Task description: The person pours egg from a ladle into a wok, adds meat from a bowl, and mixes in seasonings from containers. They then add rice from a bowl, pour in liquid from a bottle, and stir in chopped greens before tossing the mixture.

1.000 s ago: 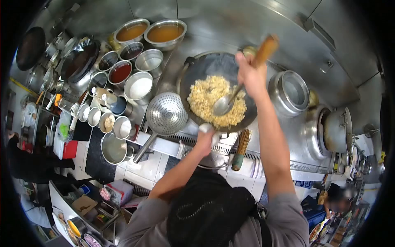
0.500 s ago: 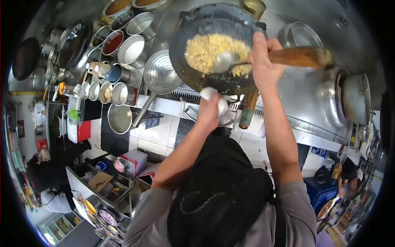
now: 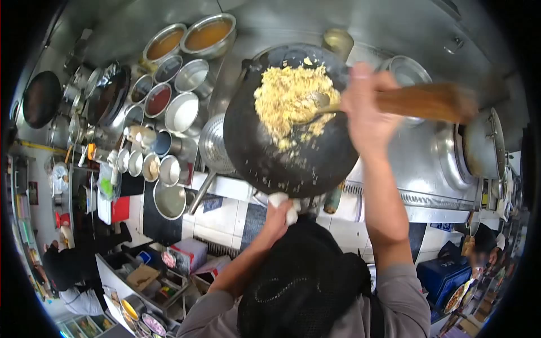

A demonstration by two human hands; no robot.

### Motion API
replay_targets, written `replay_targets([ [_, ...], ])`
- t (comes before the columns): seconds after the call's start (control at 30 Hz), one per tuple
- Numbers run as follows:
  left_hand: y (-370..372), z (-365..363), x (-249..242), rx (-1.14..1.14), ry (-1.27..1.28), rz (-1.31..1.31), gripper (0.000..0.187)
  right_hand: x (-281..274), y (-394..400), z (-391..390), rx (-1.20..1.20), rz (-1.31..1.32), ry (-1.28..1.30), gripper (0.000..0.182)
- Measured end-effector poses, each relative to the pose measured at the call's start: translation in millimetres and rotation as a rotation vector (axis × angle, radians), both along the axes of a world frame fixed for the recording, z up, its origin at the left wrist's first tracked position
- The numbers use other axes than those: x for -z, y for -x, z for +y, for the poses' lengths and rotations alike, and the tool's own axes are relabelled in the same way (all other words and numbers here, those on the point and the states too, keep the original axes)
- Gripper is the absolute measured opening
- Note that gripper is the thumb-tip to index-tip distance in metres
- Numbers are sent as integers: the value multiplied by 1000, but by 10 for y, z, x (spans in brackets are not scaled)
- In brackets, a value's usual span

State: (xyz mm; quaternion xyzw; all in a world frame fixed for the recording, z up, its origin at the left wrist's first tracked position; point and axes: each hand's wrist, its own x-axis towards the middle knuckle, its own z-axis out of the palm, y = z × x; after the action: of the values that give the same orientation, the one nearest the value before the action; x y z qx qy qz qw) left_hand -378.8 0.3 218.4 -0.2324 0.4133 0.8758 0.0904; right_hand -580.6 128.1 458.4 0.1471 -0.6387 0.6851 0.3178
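A large black wok [image 3: 265, 163] holds a mound of yellow fried rice with egg [image 3: 284, 93], heaped toward its far side. Stray grains cling to the bare near wall. My right hand [image 3: 369, 112] is wrapped around the wooden handle [image 3: 422, 102] of a metal ladle, whose bowl [image 3: 318, 101] rests in the rice. At the wok's near edge, my left hand [image 3: 275, 222] is closed on a white cloth [image 3: 287, 207]. The cloth sits against the near rim; the grip underneath it is hidden.
A perforated strainer [image 3: 216, 145] lies left of the wok, beside several metal seasoning containers [image 3: 183, 112]. Two bowls of brown liquid [image 3: 209, 35] stand farther back. A large pot [image 3: 484, 138] is at right. Another person [image 3: 70, 273] is at the far left.
The wok has come nearer to me, with my left hand and the cloth. The rice has shifted toward the far side, and the ladle has turned in it. The whole view has tilted upward.
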Motion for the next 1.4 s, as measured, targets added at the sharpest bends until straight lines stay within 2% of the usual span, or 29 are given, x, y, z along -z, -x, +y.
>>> replay_targets([
  [0.03,99,15,-59,-16,12,-2,35,-342,-61,32,9,37,50,31],
  [0.07,198,31,-122,-32,25,-4,34,-568,-40,104,-115,38,179,31],
  [0.17,985,11,-304,-103,-133,-104,18,-693,190,-20,-146,113,324,30],
  [0.2,1137,26,-230,-96,-104,-104,17,-557,281,-135,22,25,269,29],
  [0.27,1296,52,-43,-93,-82,-112,16,185,570,-439,25,-137,263,35],
  [0.33,1298,15,91,-68,-44,-10,25,1122,801,-540,119,-169,-169,40],
  [0.37,1282,6,107,-76,-57,-24,25,991,663,-498,111,-182,-184,40],
  [0.43,1292,-87,107,1,-48,-67,25,501,305,-418,-38,-260,-410,39],
  [0.5,1352,-121,167,11,-36,-64,28,974,64,-438,9,-148,-145,36],
  [0.53,1327,-117,210,35,-13,-62,30,1222,127,-439,67,-167,-137,32],
  [0.57,1321,-118,281,38,-21,-60,30,1181,278,-430,-27,-169,0,33],
  [0.63,1324,-120,419,42,12,-45,26,630,409,-312,-39,-458,57,36],
  [0.67,1360,-125,265,2,11,-27,33,437,217,-199,-91,-450,22,40],
  [0.7,1363,-170,193,57,27,-86,38,488,-11,-115,-90,-314,-22,38],
  [0.77,1355,-201,268,91,-36,-62,40,1047,-118,-244,71,-106,74,34],
  [0.8,1331,-211,352,101,-42,-68,40,1284,-15,-173,98,-118,24,32],
  [0.83,1340,-214,435,127,-13,-54,39,1169,178,-82,-58,-126,176,31],
  [0.87,1342,-205,510,153,19,-40,38,984,267,47,144,-189,-39,31],
  [0.93,1360,-195,488,144,29,-52,35,497,315,471,135,-235,-46,32],
  [0.97,1340,-201,467,127,39,-72,33,382,280,690,-79,-222,157,33],
  [1.0,1349,-184,427,118,37,-73,33,469,353,657,-88,-224,156,33],
  [1.07,1346,-156,342,58,69,-141,27,851,530,563,247,-176,243,41],
  [1.13,1363,-157,407,82,43,-126,30,1232,793,119,90,-151,428,35],
  [1.17,1342,-174,427,109,21,-123,32,1177,839,30,-63,-136,369,32],
  [1.23,1354,-222,361,162,-24,-87,34,855,922,68,-46,-245,359,35],
  [1.27,1361,-222,350,143,-13,-81,33,608,935,121,229,-261,271,37],
  [1.33,1352,-214,360,113,-15,-85,29,289,930,505,271,-135,214,38],
  [1.37,1364,-207,407,105,-22,-82,29,239,965,642,284,-127,363,36],
  [1.4,1351,-197,484,113,-14,-90,30,400,1115,623,400,-124,351,36],
])
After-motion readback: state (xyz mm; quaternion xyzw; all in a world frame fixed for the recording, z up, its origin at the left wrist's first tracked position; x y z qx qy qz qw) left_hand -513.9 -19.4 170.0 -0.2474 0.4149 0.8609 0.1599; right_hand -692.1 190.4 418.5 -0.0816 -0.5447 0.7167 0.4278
